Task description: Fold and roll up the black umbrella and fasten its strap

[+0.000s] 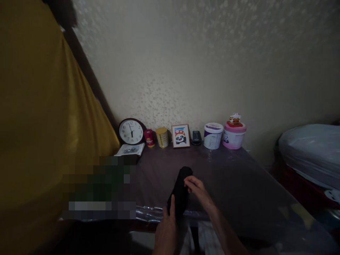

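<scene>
A long black bundle (182, 189), shaped like a folded umbrella, lies slanted over the front part of the table. My left hand (168, 223) grips its near end from the left side, one finger stretched along it. The fingers of my right hand (195, 186) are pinched together against the bundle's right side, close to its far end. Whatever small part of it they pinch is too dark to make out. Below the table edge, a black strip (195, 237) hangs between my forearms; where it joins is hidden.
Clear plastic covers the dark table (228, 184). Along the wall stand a clock (131, 131), a red can (149, 138), a yellow tin (162, 137), a panda picture (181, 136), a small black object (196, 137), a white tub (213, 136) and a pink tub (234, 137). A yellow curtain (39, 124) hangs left.
</scene>
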The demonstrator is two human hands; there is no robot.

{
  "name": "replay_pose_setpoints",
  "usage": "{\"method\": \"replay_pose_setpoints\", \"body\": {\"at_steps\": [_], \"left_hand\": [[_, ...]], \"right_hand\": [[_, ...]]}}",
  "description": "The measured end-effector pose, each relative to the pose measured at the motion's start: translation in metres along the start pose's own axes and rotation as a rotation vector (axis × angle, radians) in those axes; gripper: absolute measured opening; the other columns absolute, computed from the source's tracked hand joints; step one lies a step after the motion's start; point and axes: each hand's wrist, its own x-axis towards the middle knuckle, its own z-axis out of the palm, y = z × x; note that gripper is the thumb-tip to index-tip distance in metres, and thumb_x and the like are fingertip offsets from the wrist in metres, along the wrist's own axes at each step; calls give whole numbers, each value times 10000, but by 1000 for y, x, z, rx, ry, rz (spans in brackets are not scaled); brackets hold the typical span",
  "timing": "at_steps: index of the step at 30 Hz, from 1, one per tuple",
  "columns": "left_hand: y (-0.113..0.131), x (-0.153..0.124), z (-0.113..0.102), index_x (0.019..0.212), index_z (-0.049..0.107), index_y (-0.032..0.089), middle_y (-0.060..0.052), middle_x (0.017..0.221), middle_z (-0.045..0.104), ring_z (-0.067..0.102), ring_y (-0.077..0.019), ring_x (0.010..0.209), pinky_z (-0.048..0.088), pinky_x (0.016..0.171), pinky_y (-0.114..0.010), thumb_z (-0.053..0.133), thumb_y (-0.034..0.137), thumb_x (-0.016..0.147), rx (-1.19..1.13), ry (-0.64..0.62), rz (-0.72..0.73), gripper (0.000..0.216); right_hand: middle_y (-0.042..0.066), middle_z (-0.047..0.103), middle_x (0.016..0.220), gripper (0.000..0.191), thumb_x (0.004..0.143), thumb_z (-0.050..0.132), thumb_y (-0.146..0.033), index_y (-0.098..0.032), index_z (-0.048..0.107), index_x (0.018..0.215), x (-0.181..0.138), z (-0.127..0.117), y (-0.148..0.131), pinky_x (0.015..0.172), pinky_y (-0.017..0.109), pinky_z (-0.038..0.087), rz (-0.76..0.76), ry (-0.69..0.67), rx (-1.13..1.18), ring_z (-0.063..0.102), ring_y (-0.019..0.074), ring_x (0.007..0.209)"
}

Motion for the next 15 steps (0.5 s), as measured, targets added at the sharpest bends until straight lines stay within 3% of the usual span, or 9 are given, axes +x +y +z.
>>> {"method": "replay_pose_setpoints", "body": {"at_steps": [6, 9, 11, 15], "left_hand": [[1, -4, -6, 1393, -38, 292, -179, 1329, 377, 624, -163, 878, 395, 654, -228, 365, 130, 820, -52, 19, 17, 719], [0, -4, -7, 1398, -9, 281, -180, 1332, 376, 618, -168, 883, 391, 657, -229, 407, 152, 808, -80, 12, 23, 733], [0, -4, -6, 1398, -3, 280, -183, 1325, 384, 618, -174, 884, 389, 664, -234, 401, 140, 804, -90, 9, 10, 732], [1, -4, -6, 1399, -1, 276, -185, 1356, 352, 605, -184, 944, 390, 703, -235, 396, 121, 792, -106, 0, 9, 741]], "right_hand": [[-17, 558, 593, 318, 680, 584, -499, -189, 590, 748, -18, -60, 23, 429, 231, 367, 39, 245, -131, 444, 101, 438], [4, 587, 625, 306, 699, 552, -490, -199, 591, 786, -20, -69, 32, 446, 244, 413, 34, 339, -199, 516, 137, 495], [19, 616, 677, 273, 731, 526, -453, -205, 593, 823, -20, -62, 30, 519, 259, 459, -13, 301, -233, 578, 167, 604], [34, 662, 803, 216, 799, 471, -353, -215, 626, 860, -21, -34, 14, 734, 298, 472, -190, 97, -362, 614, 181, 789]]}}
